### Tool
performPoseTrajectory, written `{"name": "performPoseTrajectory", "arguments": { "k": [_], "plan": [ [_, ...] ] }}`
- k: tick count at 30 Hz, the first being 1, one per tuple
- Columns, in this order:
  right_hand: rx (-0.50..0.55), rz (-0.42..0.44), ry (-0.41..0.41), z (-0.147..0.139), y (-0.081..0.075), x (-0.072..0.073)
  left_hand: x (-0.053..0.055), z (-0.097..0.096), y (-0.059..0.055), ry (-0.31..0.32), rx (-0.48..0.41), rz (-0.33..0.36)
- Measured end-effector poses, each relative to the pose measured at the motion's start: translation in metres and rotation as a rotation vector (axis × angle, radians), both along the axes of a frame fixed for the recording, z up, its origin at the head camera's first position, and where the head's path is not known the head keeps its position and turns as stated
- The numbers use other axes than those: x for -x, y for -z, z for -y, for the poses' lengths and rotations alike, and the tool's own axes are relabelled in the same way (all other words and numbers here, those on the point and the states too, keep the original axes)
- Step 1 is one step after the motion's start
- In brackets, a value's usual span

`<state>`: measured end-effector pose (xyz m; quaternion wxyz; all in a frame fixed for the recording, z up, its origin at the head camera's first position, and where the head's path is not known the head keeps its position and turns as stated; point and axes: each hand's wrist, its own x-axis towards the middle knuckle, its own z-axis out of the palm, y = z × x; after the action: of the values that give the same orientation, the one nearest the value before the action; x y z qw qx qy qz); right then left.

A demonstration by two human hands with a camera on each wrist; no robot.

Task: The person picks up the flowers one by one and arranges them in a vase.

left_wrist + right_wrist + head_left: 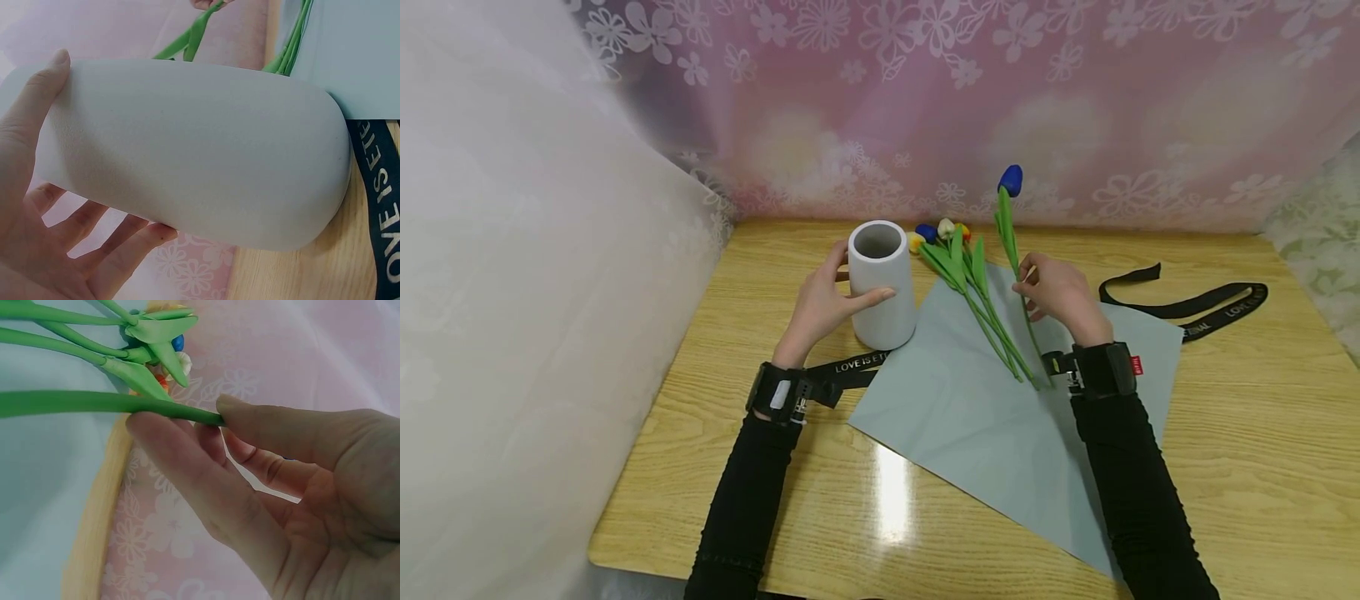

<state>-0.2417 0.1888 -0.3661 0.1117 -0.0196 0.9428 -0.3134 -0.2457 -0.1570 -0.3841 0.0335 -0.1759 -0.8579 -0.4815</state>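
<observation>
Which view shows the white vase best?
The head view: it shows most of the white vase, including its open mouth. The left wrist view shows mainly its side, close up; the right wrist view shows none of it.

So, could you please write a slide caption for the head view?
Left fingers hold a white vase; right fingers pinch a blue tulip.

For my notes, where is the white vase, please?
In the head view, the white vase is left of the lying tulips, gripped by the left hand.
</observation>
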Motion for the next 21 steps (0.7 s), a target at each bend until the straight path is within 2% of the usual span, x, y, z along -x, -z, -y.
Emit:
{"name": "performPoseTrajectory", "arguments": {
  "k": [7, 21],
  "plan": [
    [-0.003, -0.05, 0.003, 0.0, -0.007, -0.006, 0.0, -0.001, 0.001, 0.004, -0.014, -0.003],
    [0.037, -0.07, 0.002, 0.002, -0.018, -0.016, 0.0, 0.0, 0.003, 0.01, -0.032, -0.002]
  ]
}}
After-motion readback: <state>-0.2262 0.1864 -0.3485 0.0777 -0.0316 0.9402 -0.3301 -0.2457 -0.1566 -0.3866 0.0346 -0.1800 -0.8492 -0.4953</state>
